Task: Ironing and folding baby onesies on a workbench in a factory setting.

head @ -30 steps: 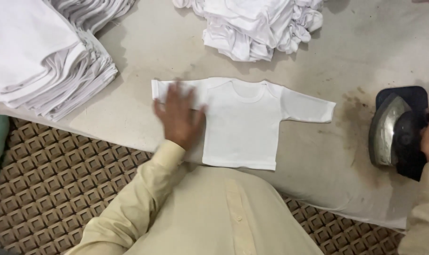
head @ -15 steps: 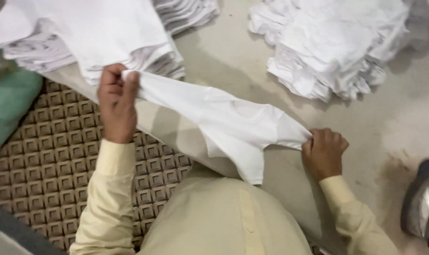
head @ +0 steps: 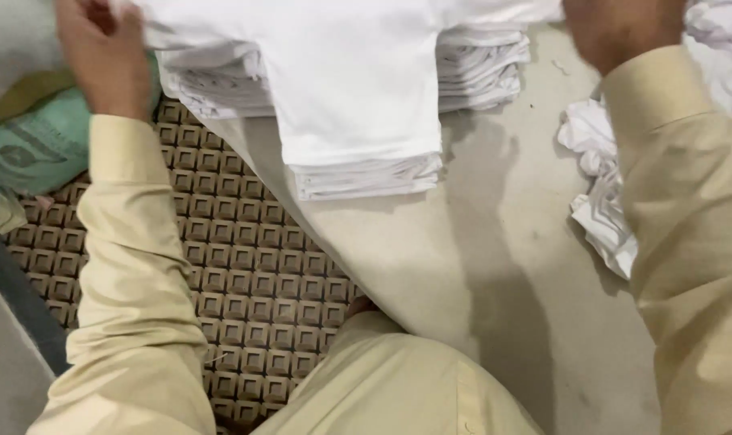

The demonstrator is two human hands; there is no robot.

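The left hand [head: 100, 52] and the right hand [head: 615, 32] are both raised over the stack [head: 366, 173] of folded white garments. A white shirt [head: 358, 72] hangs spread between them and lies over the top of the stack. The left fingers look closed on the shirt's edge, at the stack's left side. The right hand is blurred and cut by the frame, so I cannot tell whether it grips the cloth or only touches it.

In my judgement the shirt is smoothed and nearly placed on the stack; letting go of it is not yet done. To the right of the stack, a heap [head: 599, 185] of crumpled white garments lies on the table [head: 479, 266], seemingly not yet handled.
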